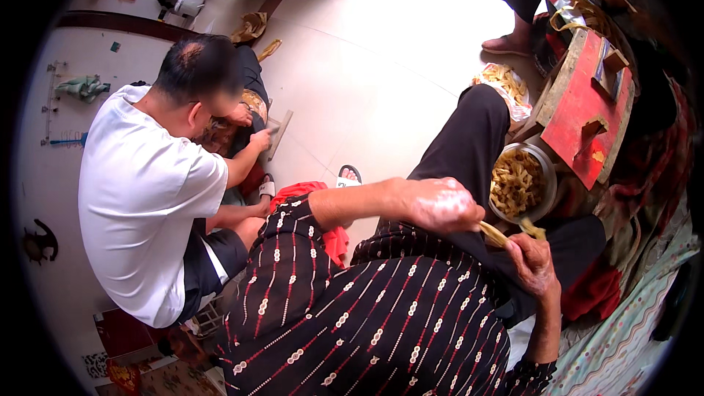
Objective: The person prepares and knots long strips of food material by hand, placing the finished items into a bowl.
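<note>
My left hand (444, 205) is closed, pinching one end of a pale yellow, flat strip (493, 234). The other end goes into my right hand (534, 264), whose fingers are also closed on it. A short yellow piece (532, 230) sticks up past the right fingers; whether it belongs to the same strip I cannot tell. Both hands are over my lap, in front of the dark trousers. Just beyond them stands a white tub (546, 176) holding many short, folded yellow pieces (515, 180).
Right of the tub is a red-topped wooden bench (579, 117) with wooden blocks on it. A plastic bag of strips (502, 88) lies behind the tub. At left, a person in a white shirt (150, 198) sits bent over. Another person's leg (522, 26) shows at the back right.
</note>
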The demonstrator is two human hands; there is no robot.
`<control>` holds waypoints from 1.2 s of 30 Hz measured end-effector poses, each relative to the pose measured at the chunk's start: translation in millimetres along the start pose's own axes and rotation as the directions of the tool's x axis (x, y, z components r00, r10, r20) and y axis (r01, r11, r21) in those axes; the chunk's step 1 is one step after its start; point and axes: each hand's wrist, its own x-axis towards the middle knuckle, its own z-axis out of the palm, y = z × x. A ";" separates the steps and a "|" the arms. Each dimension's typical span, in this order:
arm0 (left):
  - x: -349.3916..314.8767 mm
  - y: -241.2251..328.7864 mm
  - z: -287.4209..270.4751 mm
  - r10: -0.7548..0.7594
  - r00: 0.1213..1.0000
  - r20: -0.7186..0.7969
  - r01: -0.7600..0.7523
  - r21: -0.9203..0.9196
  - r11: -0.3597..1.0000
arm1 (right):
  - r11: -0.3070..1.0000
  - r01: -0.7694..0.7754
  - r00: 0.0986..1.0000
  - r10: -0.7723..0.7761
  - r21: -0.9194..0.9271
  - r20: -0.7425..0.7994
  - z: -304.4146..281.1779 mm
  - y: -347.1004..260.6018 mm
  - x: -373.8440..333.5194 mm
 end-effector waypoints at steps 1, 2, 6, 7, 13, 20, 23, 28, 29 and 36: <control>-3.2 -7.5 -4.0 0.064 0.998 -0.015 -0.065 -0.090 0.994 | 1.000 -0.001 1.000 0.001 0.008 -0.030 0.0 -0.5 1.5; -1.0 -6.6 -14.2 0.029 0.999 -0.019 -0.033 -0.312 0.949 | 1.000 -0.004 0.998 0.005 0.022 -0.068 -1.2 -2.2 2.5; 1.0 9.1 -26.1 -0.269 0.943 -0.195 -0.102 -0.940 0.325 | 1.000 0.000 0.954 0.006 0.019 -0.299 3.1 -18.0 20.9; 6.8 6.1 -23.0 -0.315 0.918 -0.241 -0.188 -0.964 0.189 | 0.999 -0.023 0.940 0.034 0.037 -0.340 3.5 -28.8 30.2; 56.2 35.6 -28.8 -0.393 0.794 -0.464 -0.433 -0.885 0.170 | 0.946 -0.126 0.871 0.249 0.297 -0.423 -3.1 -27.4 52.0; 71.5 14.2 2.7 0.202 0.839 -0.506 -0.201 0.057 0.978 | 0.969 -0.083 0.877 0.182 0.234 -0.445 2.3 11.2 34.9; 74.3 18.5 3.4 0.154 0.915 -0.374 -0.094 0.175 0.980 | 0.993 -0.024 0.935 0.064 0.120 -0.348 -5.0 11.6 24.9; 73.0 17.8 18.2 0.155 0.939 -0.307 -0.128 0.105 0.986 | 0.926 -0.145 0.905 0.267 0.349 -0.331 1.1 4.2 8.8; 70.8 17.1 20.9 0.132 0.947 -0.291 -0.120 0.058 0.991 | 0.921 -0.155 0.905 0.277 0.356 -0.322 3.5 4.2 7.9; 67.3 15.1 31.2 0.353 0.865 -0.357 -0.242 0.320 0.916 | 0.789 -0.150 0.857 0.405 0.596 -0.319 18.2 5.3 3.0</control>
